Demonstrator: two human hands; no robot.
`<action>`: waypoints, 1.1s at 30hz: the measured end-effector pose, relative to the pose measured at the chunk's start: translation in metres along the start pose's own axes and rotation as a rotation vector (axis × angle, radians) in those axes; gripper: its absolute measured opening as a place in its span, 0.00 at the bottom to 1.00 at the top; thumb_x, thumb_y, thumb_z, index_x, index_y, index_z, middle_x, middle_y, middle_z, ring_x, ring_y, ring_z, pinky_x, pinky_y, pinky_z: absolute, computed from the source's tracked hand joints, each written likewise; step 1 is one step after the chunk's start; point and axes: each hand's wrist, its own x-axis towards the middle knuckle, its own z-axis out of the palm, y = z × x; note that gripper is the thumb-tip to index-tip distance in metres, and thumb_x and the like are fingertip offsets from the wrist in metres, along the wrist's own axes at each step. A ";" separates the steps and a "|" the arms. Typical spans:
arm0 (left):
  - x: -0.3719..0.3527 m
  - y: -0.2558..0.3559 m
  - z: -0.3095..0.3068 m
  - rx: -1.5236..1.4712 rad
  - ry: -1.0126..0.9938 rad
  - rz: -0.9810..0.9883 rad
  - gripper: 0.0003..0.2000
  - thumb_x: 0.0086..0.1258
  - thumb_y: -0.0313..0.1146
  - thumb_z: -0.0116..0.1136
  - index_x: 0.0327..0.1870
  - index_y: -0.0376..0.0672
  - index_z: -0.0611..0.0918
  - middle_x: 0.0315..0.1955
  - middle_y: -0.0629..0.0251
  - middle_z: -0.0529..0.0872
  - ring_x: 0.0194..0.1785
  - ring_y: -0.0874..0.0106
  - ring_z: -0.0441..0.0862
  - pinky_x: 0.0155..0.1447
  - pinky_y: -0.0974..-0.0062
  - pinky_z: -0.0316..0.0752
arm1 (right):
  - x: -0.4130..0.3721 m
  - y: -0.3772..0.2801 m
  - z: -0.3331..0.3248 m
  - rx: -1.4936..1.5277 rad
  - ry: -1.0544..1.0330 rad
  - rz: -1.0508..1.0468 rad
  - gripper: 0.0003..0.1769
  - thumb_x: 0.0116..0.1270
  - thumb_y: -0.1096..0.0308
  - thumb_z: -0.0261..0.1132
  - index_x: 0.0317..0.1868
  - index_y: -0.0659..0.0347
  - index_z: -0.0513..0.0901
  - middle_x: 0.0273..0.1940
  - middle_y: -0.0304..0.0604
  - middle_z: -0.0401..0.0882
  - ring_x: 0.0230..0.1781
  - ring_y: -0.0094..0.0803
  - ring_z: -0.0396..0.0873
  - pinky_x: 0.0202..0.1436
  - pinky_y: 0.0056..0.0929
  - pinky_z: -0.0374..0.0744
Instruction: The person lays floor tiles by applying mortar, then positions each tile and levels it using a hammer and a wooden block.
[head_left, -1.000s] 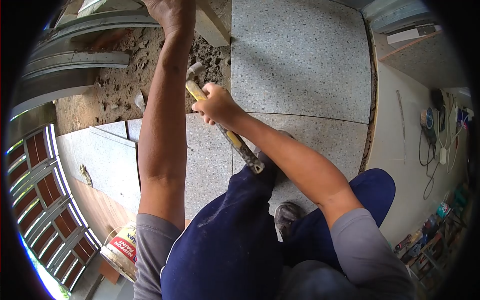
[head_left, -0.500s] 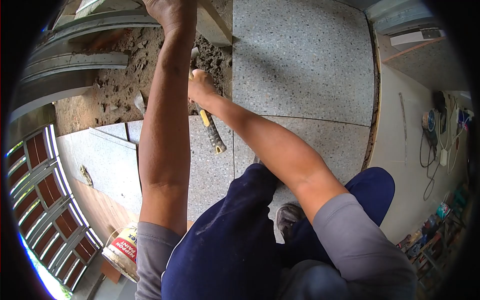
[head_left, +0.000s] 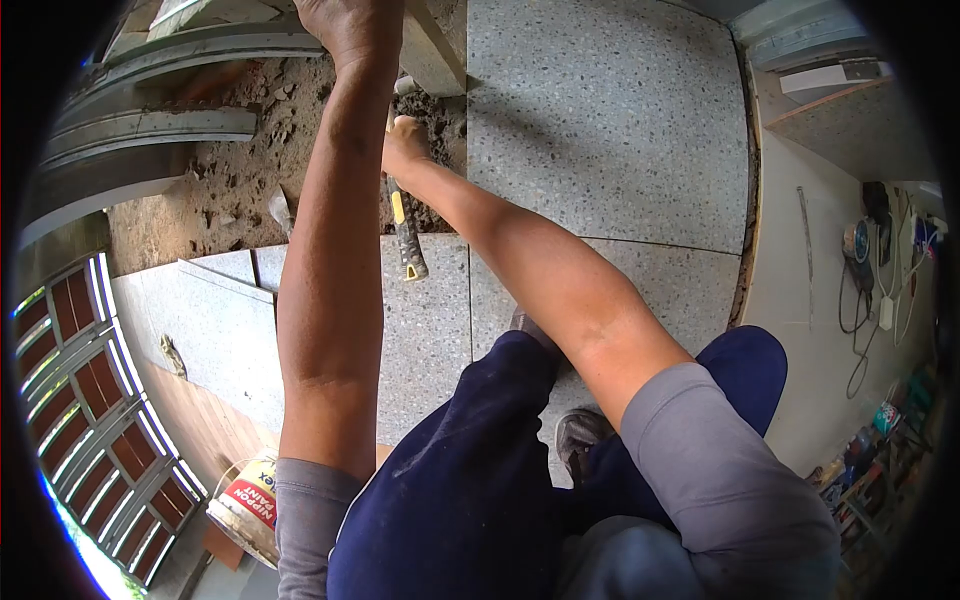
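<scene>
My right hand (head_left: 405, 148) is closed around a hammer (head_left: 407, 235) with a worn black-and-yellow handle. The handle's butt points back toward me over the speckled tiles, and a pale end, seemingly the head, shows beyond my fist above dark loose soil (head_left: 440, 115). At the top edge, my left hand (head_left: 352, 22) reaches far forward beside a wooden beam (head_left: 432, 45). Its fingers are cut off by the frame, so what they touch is hidden. A trowel-like blade (head_left: 281, 208) lies on the soil, partly behind my left forearm.
Speckled tiles (head_left: 610, 120) cover the floor on the right. A loose tile (head_left: 225, 275) lies at left, near a paint bucket (head_left: 245, 508). Metal bars (head_left: 150, 125) stand at upper left. Cables and tools (head_left: 880, 250) are along the right wall.
My right hand and the hammer have moved slightly forward, and the handle now points more directly toward me. The left hand has shifted slightly to the right.
</scene>
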 end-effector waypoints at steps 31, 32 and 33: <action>0.007 -0.018 -0.001 -0.105 -0.087 0.070 0.39 0.56 0.39 0.84 0.60 0.35 0.67 0.51 0.54 0.82 0.56 0.66 0.80 0.65 0.67 0.72 | -0.011 0.003 -0.001 -0.010 0.093 -0.104 0.10 0.66 0.72 0.57 0.40 0.72 0.80 0.27 0.61 0.84 0.22 0.50 0.87 0.23 0.45 0.84; 0.007 -0.018 -0.001 -0.107 -0.088 0.067 0.39 0.56 0.40 0.84 0.60 0.35 0.67 0.51 0.54 0.82 0.56 0.66 0.80 0.65 0.67 0.73 | -0.012 0.003 -0.002 -0.023 0.079 -0.098 0.10 0.67 0.72 0.57 0.40 0.72 0.80 0.27 0.61 0.84 0.22 0.50 0.87 0.23 0.45 0.84; 0.008 -0.018 -0.001 -0.110 -0.088 0.063 0.39 0.56 0.40 0.84 0.60 0.35 0.67 0.51 0.54 0.82 0.56 0.66 0.80 0.65 0.67 0.73 | -0.012 0.003 -0.002 -0.029 0.074 -0.123 0.10 0.67 0.73 0.57 0.40 0.72 0.80 0.27 0.61 0.84 0.22 0.50 0.87 0.23 0.45 0.84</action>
